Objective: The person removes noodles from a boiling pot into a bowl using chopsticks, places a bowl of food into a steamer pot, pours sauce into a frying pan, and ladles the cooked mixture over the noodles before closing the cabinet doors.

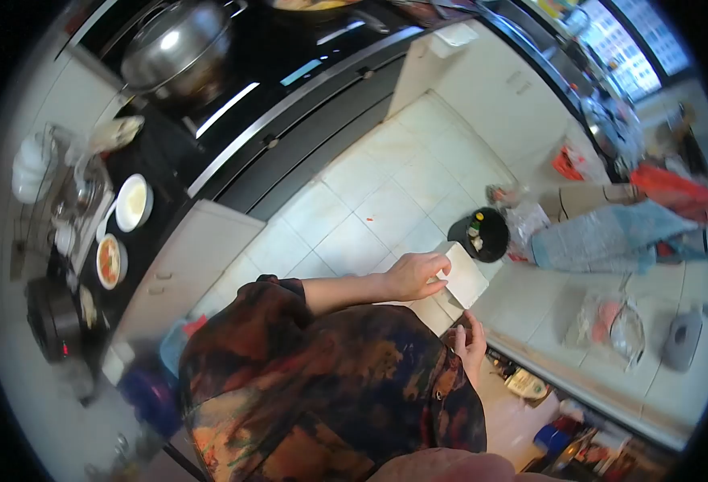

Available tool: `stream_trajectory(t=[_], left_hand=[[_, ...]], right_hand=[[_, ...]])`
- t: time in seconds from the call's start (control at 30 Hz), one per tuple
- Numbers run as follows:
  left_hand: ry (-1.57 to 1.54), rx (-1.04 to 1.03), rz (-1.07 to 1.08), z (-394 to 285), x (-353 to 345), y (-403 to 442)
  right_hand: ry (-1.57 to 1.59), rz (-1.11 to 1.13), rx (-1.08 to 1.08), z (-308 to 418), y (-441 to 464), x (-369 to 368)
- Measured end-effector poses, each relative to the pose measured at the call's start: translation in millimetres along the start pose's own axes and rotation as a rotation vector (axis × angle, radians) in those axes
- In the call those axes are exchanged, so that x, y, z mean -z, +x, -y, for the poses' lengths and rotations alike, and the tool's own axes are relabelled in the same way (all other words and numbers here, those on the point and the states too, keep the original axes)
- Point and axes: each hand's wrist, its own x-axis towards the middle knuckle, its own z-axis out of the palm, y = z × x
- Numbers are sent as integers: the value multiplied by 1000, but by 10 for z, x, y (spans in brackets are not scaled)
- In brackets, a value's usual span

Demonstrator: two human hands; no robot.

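My left hand (pixel 413 277) reaches in from the left, its thumb and fingers curled at the left edge of a white square box-like object (pixel 463 277). Below that object, my right hand (pixel 471 344) is partly seen beside the dark patterned shirt. Its fingers are apart and point up toward the object's lower corner, with nothing visible between them. A black bin (pixel 495 234) with a green and yellow item inside stands on the floor just beyond the white object.
A steel pot (pixel 177 52) stands on the black stove at the upper left. Two white bowls (pixel 134 202) sit on the dark counter at left. Plastic bags and a blue cloth-like bag (pixel 591 241) are at right. Bottles and packages fill an area at lower right.
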Motion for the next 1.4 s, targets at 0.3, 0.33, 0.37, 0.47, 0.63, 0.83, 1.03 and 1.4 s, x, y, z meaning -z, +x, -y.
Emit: stream_trajectory(t=[0.3, 0.33, 0.37, 0.47, 0.63, 0.83, 1.03, 1.4], left_hand=[[282, 268, -548, -103, 210, -539], [340, 294, -630, -166, 201, -639], [401, 320, -713, -254, 161, -734], [505, 446, -866, -539, -52, -1161], [584, 695, -989, -1058, -493, -1828], [645, 791, -1186, -1489, -592, -2392], [571, 716, -1254, -1683, -390, -2805], [625, 687, -1421, -1905, 346, -4565]], right_hand=[[-98, 351, 185, 51, 667, -43], [-105, 395, 226, 43, 709, -38], [-110, 442, 255, 4, 750, -12], [-123, 648, 418, -86, 845, 0], [-151, 857, 543, -122, 782, -109], [-112, 1024, 618, 23, 327, -570], [-145, 1103, 663, 74, -55, -893], [-229, 1182, 700, 644, -1193, -2360]])
